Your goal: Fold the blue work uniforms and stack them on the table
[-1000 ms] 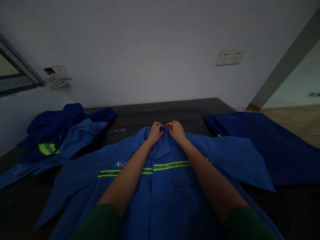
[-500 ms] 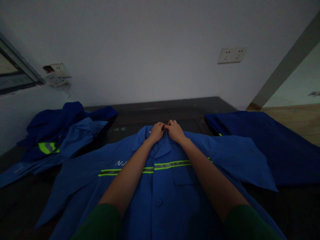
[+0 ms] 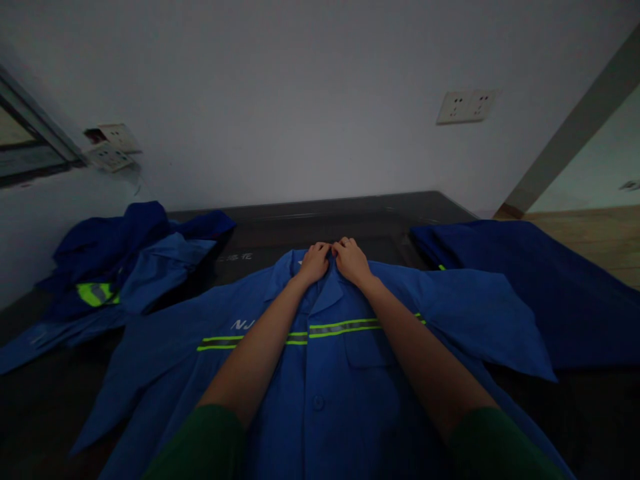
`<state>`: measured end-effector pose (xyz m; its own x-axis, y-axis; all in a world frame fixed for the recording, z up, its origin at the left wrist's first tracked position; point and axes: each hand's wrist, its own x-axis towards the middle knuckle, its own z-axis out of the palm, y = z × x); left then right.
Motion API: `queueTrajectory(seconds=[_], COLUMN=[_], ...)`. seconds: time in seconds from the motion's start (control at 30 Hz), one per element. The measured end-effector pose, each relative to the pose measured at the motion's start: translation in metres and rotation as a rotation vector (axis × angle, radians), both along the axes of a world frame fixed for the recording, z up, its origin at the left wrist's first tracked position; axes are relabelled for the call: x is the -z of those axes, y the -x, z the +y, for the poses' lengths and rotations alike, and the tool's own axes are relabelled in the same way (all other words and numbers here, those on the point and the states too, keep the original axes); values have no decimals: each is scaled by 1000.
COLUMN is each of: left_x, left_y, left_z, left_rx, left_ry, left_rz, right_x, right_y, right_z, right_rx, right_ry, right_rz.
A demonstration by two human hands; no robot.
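A blue short-sleeved work shirt (image 3: 330, 373) lies spread with its front up, its collar toward the wall. Yellow-green and grey reflective strips cross the chest, and a button shows lower on the front. At the collar, my left hand (image 3: 315, 262) has its fingers closed on the cloth. Right beside it, my right hand (image 3: 350, 260) also pinches the collar, the fingertips of both hands nearly meeting. The exact bit of collar between the fingers is hidden by the hands. My forearms cross over the chest of the shirt.
Crumpled blue clothes (image 3: 115, 253) with a reflective patch lie at the left. At the right is folded dark blue cloth (image 3: 530, 293). Everything rests on a dark table (image 3: 300, 223) against a wall with sockets (image 3: 466, 107).
My right hand has shifted slightly at the collar, and its fingers sit a little differently. Both hands stay on the collar, and the shirt lies as before.
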<state>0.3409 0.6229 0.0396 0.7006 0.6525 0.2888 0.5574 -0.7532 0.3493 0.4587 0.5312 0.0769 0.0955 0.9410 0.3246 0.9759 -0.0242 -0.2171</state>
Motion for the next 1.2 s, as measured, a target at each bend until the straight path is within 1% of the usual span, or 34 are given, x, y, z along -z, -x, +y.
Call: queueTrajectory(seconds=[0.1, 0.23, 0.4, 0.53, 0.6, 0.7, 0.77, 0.83, 0.87, 0.9, 0.97, 1.03, 1.1, 1.17, 1.2], left_x=[-1, -3, 0, -2, -9, -34, -53, -67, -70, -70, -61, -45, -27, -13, -8], left_y=[-1, -2, 0, -3, -5, 1, 18, 46, 63, 79, 107, 124, 128, 125, 122], left_z=[-3, -8, -8, -10, -10, -3, 9, 22, 27, 31, 30, 21, 7, -4, -7], left_rx=[-23, -38, -22, -32, -33, -15, -28, -110, -168, -230, -295, -281, -247, -228, -227], left_ry=[8, 19, 4, 6, 26, 40, 30, 15, 11, 10, 19, 28, 36, 47, 52], left_rz=[13, 23, 11, -47, -107, -185, -212, -172, -130, -78, -5, 23, 44, 79, 105], right_x=[3, 6, 11, 13, 14, 15, 14, 11, 9, 7, 4, 3, 5, 9, 11], right_y=[-1, -3, -3, 1, 2, 1, 1, 2, 3, 5, 9, 13, 17, 18, 18], right_z=[1, 2, 0, 1, 2, 2, 1, -1, -2, -2, -2, 0, 2, 4, 5], right_rx=[-10, 73, 157, 202, 227, 239, 230, 214, 201, 184, 124, 42, -17, -21, -12], right_ry=[-13, -59, 13, 11, 5, 3, 9, -3, -21, -45, -81, -69, -26, 13, 23], right_rz=[38, 82, 30, -14, -27, -30, -19, -17, -25, -38, -78, -114, -124, -104, -91])
